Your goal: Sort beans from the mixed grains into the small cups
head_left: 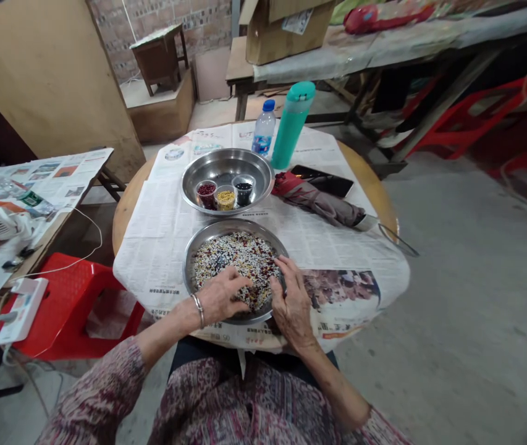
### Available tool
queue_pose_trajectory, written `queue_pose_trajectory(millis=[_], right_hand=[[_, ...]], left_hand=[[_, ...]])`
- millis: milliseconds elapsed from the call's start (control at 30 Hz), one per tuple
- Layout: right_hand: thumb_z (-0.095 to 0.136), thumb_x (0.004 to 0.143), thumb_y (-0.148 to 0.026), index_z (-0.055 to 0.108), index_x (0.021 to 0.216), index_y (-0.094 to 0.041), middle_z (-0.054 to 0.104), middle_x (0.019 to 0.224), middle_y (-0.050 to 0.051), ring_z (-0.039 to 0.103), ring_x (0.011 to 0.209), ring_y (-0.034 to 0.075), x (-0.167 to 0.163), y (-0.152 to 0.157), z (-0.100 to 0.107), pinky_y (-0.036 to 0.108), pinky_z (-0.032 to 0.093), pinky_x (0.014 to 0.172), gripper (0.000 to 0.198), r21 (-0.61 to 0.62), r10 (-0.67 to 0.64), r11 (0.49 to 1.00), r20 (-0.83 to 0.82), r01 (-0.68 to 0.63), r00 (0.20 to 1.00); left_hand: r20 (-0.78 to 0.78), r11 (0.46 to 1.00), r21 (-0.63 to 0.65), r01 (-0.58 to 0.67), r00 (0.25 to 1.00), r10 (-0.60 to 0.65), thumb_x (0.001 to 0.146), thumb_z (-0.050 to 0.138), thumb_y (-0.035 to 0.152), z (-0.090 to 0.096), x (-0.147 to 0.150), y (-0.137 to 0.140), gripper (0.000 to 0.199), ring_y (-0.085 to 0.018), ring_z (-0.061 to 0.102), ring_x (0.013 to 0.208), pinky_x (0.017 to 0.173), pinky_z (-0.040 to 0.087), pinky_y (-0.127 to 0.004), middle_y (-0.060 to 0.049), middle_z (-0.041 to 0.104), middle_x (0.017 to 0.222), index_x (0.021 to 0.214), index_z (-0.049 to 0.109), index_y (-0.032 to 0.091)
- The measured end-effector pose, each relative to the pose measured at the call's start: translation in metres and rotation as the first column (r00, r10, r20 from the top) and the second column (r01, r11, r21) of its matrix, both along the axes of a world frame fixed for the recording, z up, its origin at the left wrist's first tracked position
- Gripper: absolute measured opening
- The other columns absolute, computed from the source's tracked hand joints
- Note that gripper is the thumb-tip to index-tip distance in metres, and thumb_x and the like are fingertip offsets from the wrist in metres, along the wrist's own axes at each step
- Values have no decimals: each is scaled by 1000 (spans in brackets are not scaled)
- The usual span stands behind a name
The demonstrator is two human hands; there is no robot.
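On the table in front of me is a steel basin [189, 256] holding a mix of white grains and red, yellow and dark beans [240, 256]. My left hand [221, 290], with a silver bangle at the wrist, reaches over the near left side of it. Its fingers are bent down to the mix, with a gap between thumb and finger. At the right rim lies my right hand [293, 306], fingers spread and tips just inside. Behind stands a larger steel basin [230, 162] with three clear cups: red beans [206, 194], yellow beans [225, 198] and black beans [243, 191].
Newspaper [152, 228] covers the round table. Toward the back stand a water bottle [264, 128] and a teal bottle [293, 125]. A folded umbrella [321, 203] and a dark phone [323, 181] lie right. A red stool [71, 309] carries a power strip [22, 309] at left.
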State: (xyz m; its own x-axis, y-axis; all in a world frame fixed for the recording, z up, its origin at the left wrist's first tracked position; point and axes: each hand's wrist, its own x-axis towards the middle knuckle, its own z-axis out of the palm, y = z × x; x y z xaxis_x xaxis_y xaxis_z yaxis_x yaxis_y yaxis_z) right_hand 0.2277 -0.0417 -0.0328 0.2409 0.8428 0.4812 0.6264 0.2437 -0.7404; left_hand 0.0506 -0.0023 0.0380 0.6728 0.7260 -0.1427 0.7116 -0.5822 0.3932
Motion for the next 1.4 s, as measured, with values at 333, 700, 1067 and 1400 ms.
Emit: queue_pose_trajectory(millis=[333,700,1067,1400], right_hand=[[40,96,-27,51,131,-19,53,137,14,47,130,23,0,1,-1,49,38,110,38,2,3,1000,-4,-3,1000],[51,90,-24,61,116,-19,56,133,12,45,128,29,7,0,27,52,35,109,28,43,-29,999,452,10,892],[51,92,-29,61,113,-16,62,106,13,55,99,26,-37,47,49,35,47,78,26,-351,358,923,631,-159,689],[51,92,-22,65,111,-20,60,126,10,48,116,26,-63,54,40,43,42,97,23,-235,586,757,658,-610,474]], left_hand=[[-196,948,305,-89,968,154,94,40,7,-2,15,39,29,-22,52,106,83,52,-32,-9,56,116,111,59,21],[324,890,411,-198,944,60,98,42,18,-23,-61,-14,18,-18,56,84,86,45,-36,-3,63,82,91,59,19],[495,872,404,-277,867,46,98,43,22,-36,-61,-14,26,-17,53,77,87,44,-37,-1,58,72,73,50,19],[601,839,369,-399,791,112,98,39,19,-44,-58,-13,13,-22,51,103,95,47,-43,-10,56,104,101,52,17]])
